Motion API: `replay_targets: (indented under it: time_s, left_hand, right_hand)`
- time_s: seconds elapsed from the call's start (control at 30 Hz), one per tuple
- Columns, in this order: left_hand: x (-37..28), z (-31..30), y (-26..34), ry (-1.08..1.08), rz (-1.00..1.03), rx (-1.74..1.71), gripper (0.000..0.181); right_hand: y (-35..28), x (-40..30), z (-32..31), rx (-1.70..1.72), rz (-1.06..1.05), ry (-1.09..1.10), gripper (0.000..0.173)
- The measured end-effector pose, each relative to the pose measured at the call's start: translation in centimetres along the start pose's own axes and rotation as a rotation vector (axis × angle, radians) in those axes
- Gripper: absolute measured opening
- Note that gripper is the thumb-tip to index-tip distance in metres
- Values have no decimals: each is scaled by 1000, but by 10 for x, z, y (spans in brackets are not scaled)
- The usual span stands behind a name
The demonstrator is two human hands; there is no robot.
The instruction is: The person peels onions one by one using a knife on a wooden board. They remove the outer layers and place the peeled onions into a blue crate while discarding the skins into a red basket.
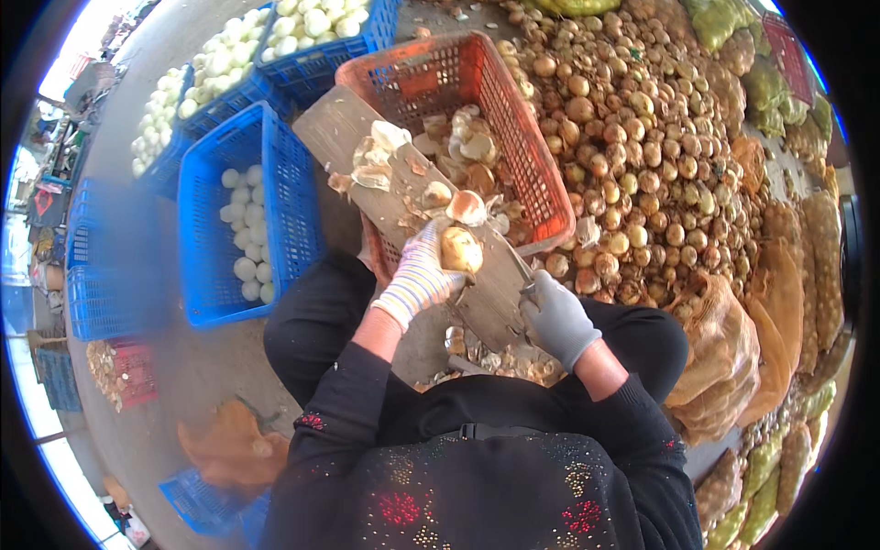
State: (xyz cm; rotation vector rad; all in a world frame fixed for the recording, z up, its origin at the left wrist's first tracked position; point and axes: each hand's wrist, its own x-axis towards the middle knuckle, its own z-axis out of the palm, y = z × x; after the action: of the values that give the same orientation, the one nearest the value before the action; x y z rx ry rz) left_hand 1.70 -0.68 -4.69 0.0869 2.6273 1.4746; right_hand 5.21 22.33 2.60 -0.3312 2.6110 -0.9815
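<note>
My left hand (421, 271), in a striped knit glove, grips a yellow-brown onion (461, 250) above a wooden board (491, 289). In a grey glove, my right hand (558, 315) is closed round a knife (521, 265), whose blade points up and left over the board's right edge; its handle is mostly hidden. Cut onion pieces and papery skins (372, 163) lie along the board. The board slants across a red plastic crate (529, 161) that holds more skins and cut pieces.
A blue crate (269, 206) of peeled white onions (247, 227) stands at left, with fuller blue crates (254, 89) behind. A large heap of unpeeled onions (639, 151) spreads at right, beside mesh sacks (715, 350). Onion scraps (512, 361) lie on the floor between my legs.
</note>
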Motion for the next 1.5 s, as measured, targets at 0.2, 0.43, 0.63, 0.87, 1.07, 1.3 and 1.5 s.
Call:
replay_targets:
  time_s: [0.2, 0.43, 0.63, 0.87, 1.07, 1.3, 1.5]
  left_hand:
    - [-1, -3, 2, 85, 61, -22, 87]
    - [1, 5, -11, 177, 157, 24, 72]
    - [6, -2, -2, 80, 98, -68, 79]
    - [2, 1, -12, 131, 80, -133, 78]
    - [-6, -5, 53, 38, 224, 458, 96]
    - [-7, 1, 41, 46, 139, 594, 89]
    - [26, 2, 36, 68, 76, 350, 82]
  right_hand:
    - [4, 8, 22, -52, 93, -111, 24]
    - [-11, 19, 3, -128, 85, -132, 23]
    - [-15, 27, -4, -188, 59, -160, 20]
    - [21, 41, 18, -702, -572, -190, 15]
    - [41, 39, 13, -645, -614, -434, 18]
    - [50, 46, 44, -552, -439, -457, 17]
    - [141, 85, 115, -310, -336, -15, 27]
